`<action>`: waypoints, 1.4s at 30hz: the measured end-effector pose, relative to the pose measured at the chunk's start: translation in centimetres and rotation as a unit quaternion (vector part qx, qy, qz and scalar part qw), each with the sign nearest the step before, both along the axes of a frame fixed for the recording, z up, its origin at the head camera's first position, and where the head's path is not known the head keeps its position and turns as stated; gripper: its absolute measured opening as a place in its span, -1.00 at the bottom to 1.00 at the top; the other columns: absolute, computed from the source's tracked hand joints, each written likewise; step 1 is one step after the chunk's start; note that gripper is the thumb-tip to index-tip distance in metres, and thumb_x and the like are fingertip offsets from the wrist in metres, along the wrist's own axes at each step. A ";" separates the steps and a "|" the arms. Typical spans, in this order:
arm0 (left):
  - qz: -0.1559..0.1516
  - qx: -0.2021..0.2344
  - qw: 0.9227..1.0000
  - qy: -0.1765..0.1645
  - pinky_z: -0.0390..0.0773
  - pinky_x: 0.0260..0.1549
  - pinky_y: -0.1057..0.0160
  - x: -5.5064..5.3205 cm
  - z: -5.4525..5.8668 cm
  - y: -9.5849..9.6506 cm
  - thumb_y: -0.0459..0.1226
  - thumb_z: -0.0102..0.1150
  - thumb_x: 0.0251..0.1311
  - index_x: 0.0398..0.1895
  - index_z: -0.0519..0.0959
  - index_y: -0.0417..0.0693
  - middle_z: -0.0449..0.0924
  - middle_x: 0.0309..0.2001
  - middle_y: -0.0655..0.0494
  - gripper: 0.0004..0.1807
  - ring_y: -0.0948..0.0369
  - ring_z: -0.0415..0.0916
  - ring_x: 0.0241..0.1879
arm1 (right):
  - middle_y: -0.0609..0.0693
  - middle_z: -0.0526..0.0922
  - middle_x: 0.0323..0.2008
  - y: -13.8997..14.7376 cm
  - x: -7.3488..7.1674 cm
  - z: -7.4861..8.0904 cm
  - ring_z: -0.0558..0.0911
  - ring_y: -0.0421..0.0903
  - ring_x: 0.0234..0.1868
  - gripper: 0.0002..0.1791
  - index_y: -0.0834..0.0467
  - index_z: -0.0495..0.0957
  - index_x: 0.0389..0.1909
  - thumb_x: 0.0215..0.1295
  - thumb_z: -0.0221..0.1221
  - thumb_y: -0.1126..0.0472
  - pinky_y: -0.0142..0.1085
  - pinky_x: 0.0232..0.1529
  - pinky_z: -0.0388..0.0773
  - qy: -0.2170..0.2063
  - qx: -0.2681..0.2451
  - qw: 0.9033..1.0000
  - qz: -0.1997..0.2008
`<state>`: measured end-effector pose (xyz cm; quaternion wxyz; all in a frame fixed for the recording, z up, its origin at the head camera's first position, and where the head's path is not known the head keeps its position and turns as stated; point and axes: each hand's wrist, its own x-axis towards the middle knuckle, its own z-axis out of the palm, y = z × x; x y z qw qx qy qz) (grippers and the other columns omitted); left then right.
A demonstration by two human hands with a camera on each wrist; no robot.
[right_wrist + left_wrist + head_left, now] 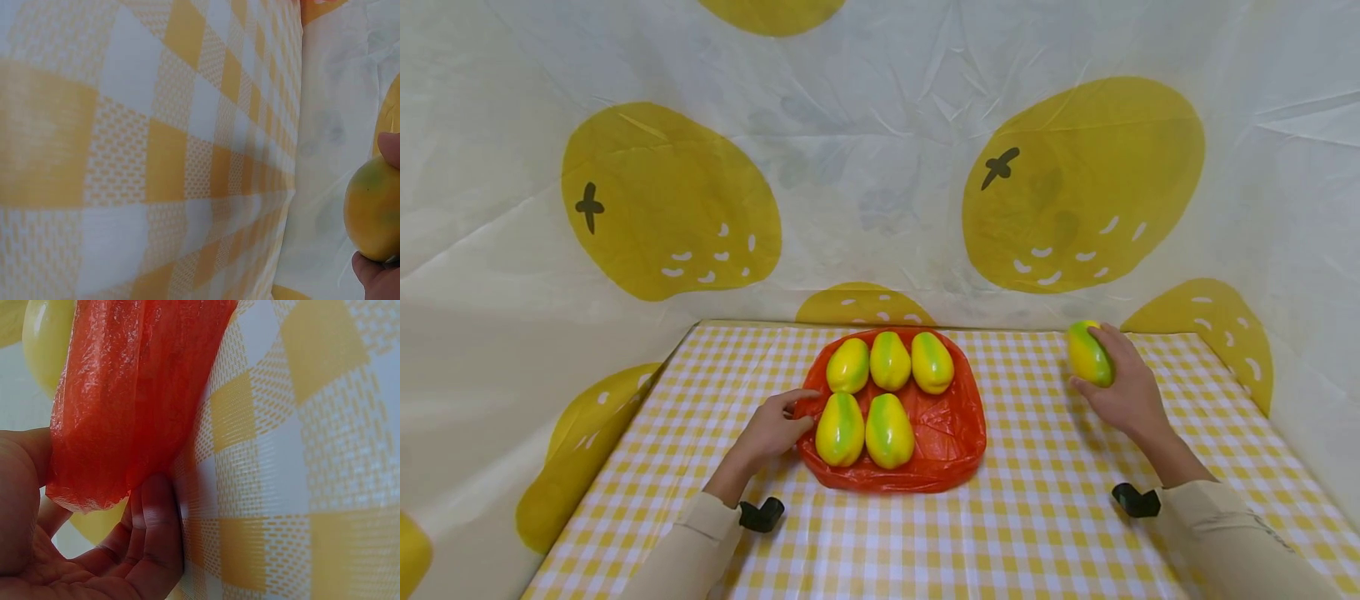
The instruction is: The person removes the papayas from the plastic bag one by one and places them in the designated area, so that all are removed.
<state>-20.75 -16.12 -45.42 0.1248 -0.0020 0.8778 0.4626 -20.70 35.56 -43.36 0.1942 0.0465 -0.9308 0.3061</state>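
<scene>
A red basket lined with thin red plastic (947, 425) sits mid-table, with several yellow-and-green papayas (890, 431) in two rows inside it. My left hand (781, 423) grips its left side; in the left wrist view the thumb and curled fingers (156, 531) are on either side of the red plastic (137, 394). Off to the right, my right hand (1123, 383) holds one more papaya (1090, 354) above the table, thumb below and fingers over the top. That papaya (375, 206) is cut off by the right edge in the right wrist view.
A yellow-and-white checked cloth (1037, 517) covers the table. Behind and at the sides hangs a pale curtain (880, 192) printed with large yellow fruit. A black wrist mount (762, 515) sticks out by the left cuff, another (1135, 501) by the right cuff.
</scene>
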 end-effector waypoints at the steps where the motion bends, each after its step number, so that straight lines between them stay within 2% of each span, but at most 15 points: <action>1: 0.000 0.000 1.000 0.000 0.55 -0.30 0.29 0.0 0.0 0.0 -0.28 0.16 0.35 0.33 0.60 0.07 0.58 0.12 -0.10 -0.53 0.06 0.48 -0.15 | 0.41 0.18 0.56 0.1 0.0 0.0 0.33 0.57 0.35 -0.10 0.28 0.24 0.54 0.17 0.40 0.32 0.44 0.09 0.34 0.001 -0.002 1.000 -0.001; 12: 0.001 -0.002 1.000 0.004 0.56 -0.29 0.28 -0.1 -0.1 0.0 -0.29 0.15 0.35 0.32 0.60 0.07 0.59 0.14 -0.09 -0.53 0.06 0.48 -0.14 | 0.44 0.16 0.56 0.9 0.4 -0.1 0.32 0.59 0.33 -0.11 0.28 0.21 0.56 0.20 0.36 0.35 0.43 0.08 0.34 -0.006 -0.017 1.000 -0.009; 18: 0.002 0.004 1.000 0.002 0.54 -0.32 0.28 -0.1 -0.1 -0.1 -0.30 0.15 0.33 0.33 0.60 0.05 0.58 0.12 -0.12 -0.52 0.07 0.47 -0.19 | 0.45 0.19 0.54 1.3 0.1 -0.3 0.32 0.59 0.34 -0.11 0.29 0.24 0.54 0.18 0.37 0.35 0.45 0.12 0.32 -0.005 -0.020 1.000 -0.015; 29: 0.000 -0.001 1.000 0.005 0.53 -0.32 0.28 -0.1 -0.2 -0.2 -0.30 0.17 0.34 0.32 0.60 0.06 0.59 0.15 -0.11 -0.53 0.07 0.47 -0.16 | 0.47 0.25 0.50 1.9 -0.2 -0.4 0.32 0.57 0.35 -0.11 0.32 0.26 0.51 0.15 0.39 0.35 0.47 0.18 0.29 -0.004 -0.018 1.000 -0.023; 42: 0.002 0.001 1.000 -0.001 0.55 -0.31 0.28 -0.1 -0.2 -0.1 -0.29 0.16 0.35 0.32 0.60 0.08 0.58 0.14 -0.12 -0.53 0.06 0.48 -0.17 | 0.46 0.20 0.53 3.1 -0.4 -0.8 0.32 0.57 0.33 -0.11 0.32 0.22 0.54 0.18 0.36 0.35 0.42 0.12 0.31 -0.019 -0.031 0.999 -0.024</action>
